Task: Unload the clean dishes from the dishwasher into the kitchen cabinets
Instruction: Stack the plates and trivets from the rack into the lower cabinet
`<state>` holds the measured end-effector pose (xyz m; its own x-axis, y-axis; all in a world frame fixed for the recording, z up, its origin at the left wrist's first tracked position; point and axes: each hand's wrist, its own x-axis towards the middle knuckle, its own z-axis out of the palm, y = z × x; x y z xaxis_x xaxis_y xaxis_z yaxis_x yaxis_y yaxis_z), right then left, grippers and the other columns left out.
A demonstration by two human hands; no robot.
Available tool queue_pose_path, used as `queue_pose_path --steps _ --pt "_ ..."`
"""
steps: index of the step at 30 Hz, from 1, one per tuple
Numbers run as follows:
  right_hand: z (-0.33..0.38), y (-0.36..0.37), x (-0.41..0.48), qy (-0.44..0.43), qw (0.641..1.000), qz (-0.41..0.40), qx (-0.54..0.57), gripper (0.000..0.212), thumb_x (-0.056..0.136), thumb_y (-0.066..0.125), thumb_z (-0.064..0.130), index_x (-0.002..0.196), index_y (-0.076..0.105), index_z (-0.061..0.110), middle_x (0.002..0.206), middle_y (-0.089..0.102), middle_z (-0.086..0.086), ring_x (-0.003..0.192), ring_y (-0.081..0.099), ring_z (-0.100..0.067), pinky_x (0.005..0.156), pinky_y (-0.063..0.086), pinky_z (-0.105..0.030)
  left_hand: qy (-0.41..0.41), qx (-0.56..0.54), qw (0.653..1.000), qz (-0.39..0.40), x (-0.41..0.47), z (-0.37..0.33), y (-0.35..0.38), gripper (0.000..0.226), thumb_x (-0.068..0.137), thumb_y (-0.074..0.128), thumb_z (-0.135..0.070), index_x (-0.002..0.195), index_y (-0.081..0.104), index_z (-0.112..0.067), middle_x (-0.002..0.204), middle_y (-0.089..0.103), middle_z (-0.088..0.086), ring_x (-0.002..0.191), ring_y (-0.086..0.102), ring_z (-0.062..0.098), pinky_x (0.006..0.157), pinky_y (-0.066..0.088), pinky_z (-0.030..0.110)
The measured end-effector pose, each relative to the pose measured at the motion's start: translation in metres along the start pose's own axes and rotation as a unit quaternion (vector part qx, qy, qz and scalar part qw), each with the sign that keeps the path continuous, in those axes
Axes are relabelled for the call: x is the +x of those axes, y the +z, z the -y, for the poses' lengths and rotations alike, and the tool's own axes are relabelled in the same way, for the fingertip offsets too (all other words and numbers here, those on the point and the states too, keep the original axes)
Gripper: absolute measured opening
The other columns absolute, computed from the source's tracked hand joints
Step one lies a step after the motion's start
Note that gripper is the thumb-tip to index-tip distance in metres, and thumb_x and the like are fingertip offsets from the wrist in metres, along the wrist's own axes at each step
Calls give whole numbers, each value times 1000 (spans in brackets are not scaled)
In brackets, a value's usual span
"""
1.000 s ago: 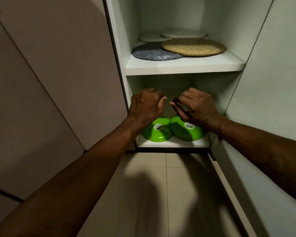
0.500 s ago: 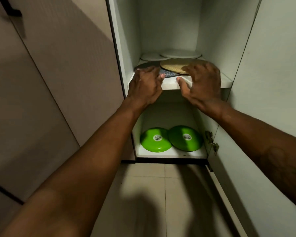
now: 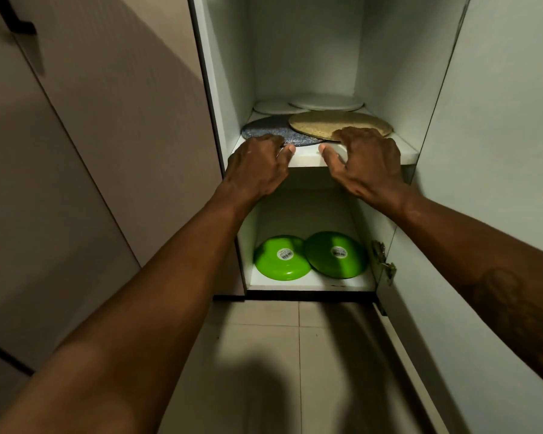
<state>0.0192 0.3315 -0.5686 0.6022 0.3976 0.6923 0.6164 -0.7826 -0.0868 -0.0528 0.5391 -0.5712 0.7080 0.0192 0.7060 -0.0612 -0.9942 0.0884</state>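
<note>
Left hand (image 3: 257,170) and right hand (image 3: 369,164) curled at the cabinet shelf (image 3: 308,158) edge — fingertips out of sight, hold unclear.

Barcode stickers (image 3: 285,254) on both green bowls (image 3: 326,265) are unreadable.

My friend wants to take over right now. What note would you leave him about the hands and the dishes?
Left hand: empty, fingers on the grey mat at the upper shelf edge.
Right hand: empty, fingers on the tan mat.
Two green bowls sit upside down, side by side, on the bottom shelf.
Done: those bowls are stowed.
Left: the dishwasher is out of view; check it for more dishes.
</note>
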Motion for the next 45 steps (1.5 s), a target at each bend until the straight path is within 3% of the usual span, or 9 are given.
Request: queue_pose_path --steps 7,10,15,20,22,28,34,37,45 --pt "0 -3 -2 3 1000 -14 -13 59 96 37 63 121 67 19 113 71 -9 106 62 -30 85 51 -41 -2 9 1000 0 -3 1 -6 44 103 37 -47 104 69 -17 100 71 9 90 63 29 70 36 30" --pt "2 -4 -2 7 1000 -16 -13 58 96 38 62 121 68 19 112 71 -10 105 62 -31 84 51 -41 -18 4 1000 5 -3 1 -8 45 102 37 -49 108 70 -18 103 72 9 93 64 29 73 43 33" --pt "3 -4 -3 9 1000 -15 -24 58 97 36 63 120 68 20 108 70 -10 102 62 -30 81 51 -39 -17 -2 1000 22 -6 -1 -14 43 102 37 -48 101 67 -17 97 70 10 89 63 31 69 42 34" --pt "3 -1 -5 11 1000 -24 -16 55 97 39 61 120 67 20 115 68 -8 110 59 -30 86 48 -41 -65 -11 997 39 -9 -4 -17 52 100 41 -51 138 53 -17 123 67 15 114 60 36 89 48 41" --pt "3 1 -4 10 999 -37 -9 53 97 42 59 120 68 19 117 68 -8 112 58 -30 89 47 -42 -69 -16 997 41 -9 -3 -19 55 101 43 -50 143 50 -15 128 65 15 118 58 36 94 48 42" --pt "10 -4 5 22 997 -65 36 48 98 46 52 120 68 17 122 67 -8 115 58 -30 96 46 -43 -53 -42 997 21 1 -3 -30 48 101 48 -45 131 59 -10 118 69 15 108 64 32 86 49 36" --pt "36 -21 -1 31 998 31 39 43 95 44 48 122 64 20 119 67 -5 112 56 -30 91 46 -43 -85 -32 992 88 -1 -15 -60 50 100 47 -46 130 59 -8 112 69 19 104 63 39 81 50 39" --pt "54 -47 0 45 996 56 44 38 94 47 47 119 63 23 115 68 -2 109 57 -28 88 45 -41 -141 -38 980 133 2 -23 -86 47 99 49 -45 130 59 -12 121 67 17 111 62 39 88 53 42" --pt "81 -136 11 113 982 127 85 32 95 51 43 120 63 27 119 68 4 115 56 -23 92 42 -39 -130 -43 973 183 12 -40 -163 44 89 55 -42 118 67 -13 118 70 8 112 64 30 99 45 46"
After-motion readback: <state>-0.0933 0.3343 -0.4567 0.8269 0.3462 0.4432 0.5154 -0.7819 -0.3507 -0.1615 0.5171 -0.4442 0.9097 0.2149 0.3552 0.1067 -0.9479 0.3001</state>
